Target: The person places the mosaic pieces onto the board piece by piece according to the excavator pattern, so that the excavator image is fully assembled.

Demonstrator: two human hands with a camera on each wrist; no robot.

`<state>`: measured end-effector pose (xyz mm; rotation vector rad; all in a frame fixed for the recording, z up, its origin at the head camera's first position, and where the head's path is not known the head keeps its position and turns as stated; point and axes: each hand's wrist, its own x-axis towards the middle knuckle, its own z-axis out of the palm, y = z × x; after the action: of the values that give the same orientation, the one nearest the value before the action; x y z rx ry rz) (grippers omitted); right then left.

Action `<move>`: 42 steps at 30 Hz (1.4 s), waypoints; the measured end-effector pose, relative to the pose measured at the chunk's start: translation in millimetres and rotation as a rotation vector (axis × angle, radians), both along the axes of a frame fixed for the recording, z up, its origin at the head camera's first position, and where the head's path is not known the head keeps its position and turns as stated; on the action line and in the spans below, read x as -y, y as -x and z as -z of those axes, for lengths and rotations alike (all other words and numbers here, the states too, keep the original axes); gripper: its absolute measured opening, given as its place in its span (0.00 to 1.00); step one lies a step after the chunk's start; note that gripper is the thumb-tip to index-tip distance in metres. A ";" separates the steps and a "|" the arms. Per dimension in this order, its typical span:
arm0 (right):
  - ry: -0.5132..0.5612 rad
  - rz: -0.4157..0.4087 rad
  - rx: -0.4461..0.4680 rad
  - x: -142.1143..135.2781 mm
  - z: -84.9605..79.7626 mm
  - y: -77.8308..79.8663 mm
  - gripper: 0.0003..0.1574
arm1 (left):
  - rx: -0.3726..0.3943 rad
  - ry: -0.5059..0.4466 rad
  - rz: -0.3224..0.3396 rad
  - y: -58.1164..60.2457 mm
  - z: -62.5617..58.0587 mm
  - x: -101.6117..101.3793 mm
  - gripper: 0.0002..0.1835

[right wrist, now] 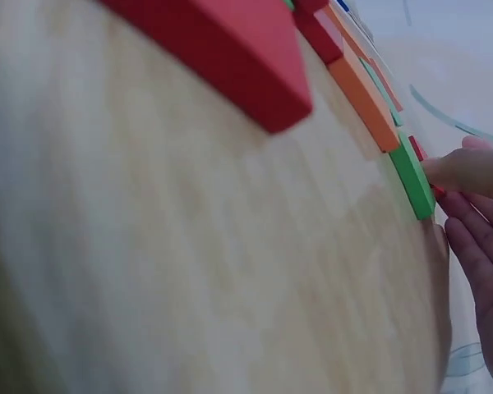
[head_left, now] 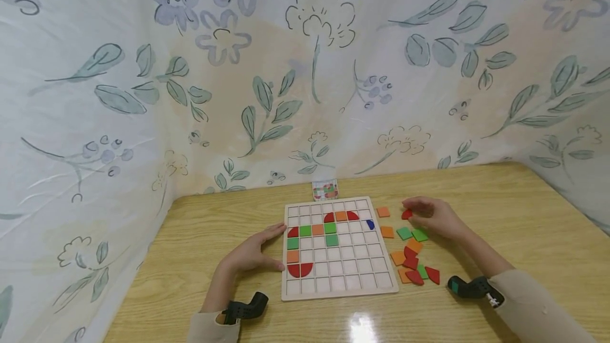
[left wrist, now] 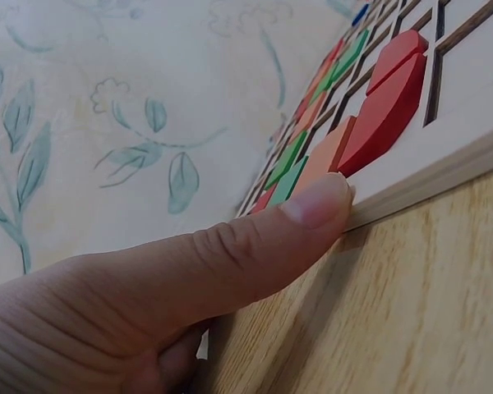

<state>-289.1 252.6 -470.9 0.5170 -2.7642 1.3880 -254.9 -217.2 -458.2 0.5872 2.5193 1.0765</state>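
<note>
The person's left hand [head_left: 251, 250] spreads wide, thumb and fingers touching the near side of a wooden grid board [head_left: 337, 282], whose squares and red curved pieces lie just past those fingertips. I see the right hand [head_left: 440, 219] drawn narrow, pinching a red piece [head_left: 406, 215] between thumb and fingers. Left of that pinch lies an orange square [head_left: 383, 211]; nearer the person than it, two green squares [head_left: 420, 234], then a jumbled cluster [head_left: 411, 262]. Beyond the left fingers, a picture card [head_left: 325, 190] sits at the board's far edge.
</note>
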 end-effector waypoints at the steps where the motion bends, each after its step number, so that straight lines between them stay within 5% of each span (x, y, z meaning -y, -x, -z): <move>1: 0.001 0.002 0.001 -0.1 -0.1 -0.1 0.24 | 0.002 0.002 -0.002 0.0 0.2 0.0 0.50; 21: 0.007 0.013 0.030 1.1 -10.5 3.5 0.27 | -0.011 -0.012 0.013 -1.5 1.4 0.4 0.50; 29: 0.033 -0.090 -0.054 15.5 -14.8 3.9 0.25 | -0.002 -0.026 0.013 -1.4 2.5 -0.1 0.50; 42: 0.104 -0.281 -0.020 87.9 -19.5 6.8 0.21 | 0.003 -0.027 -0.004 -2.6 1.8 -1.1 0.51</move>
<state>-296.0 164.7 -451.4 0.9380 -2.6645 1.5566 -252.3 -216.1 -459.9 0.5877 2.5077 1.1135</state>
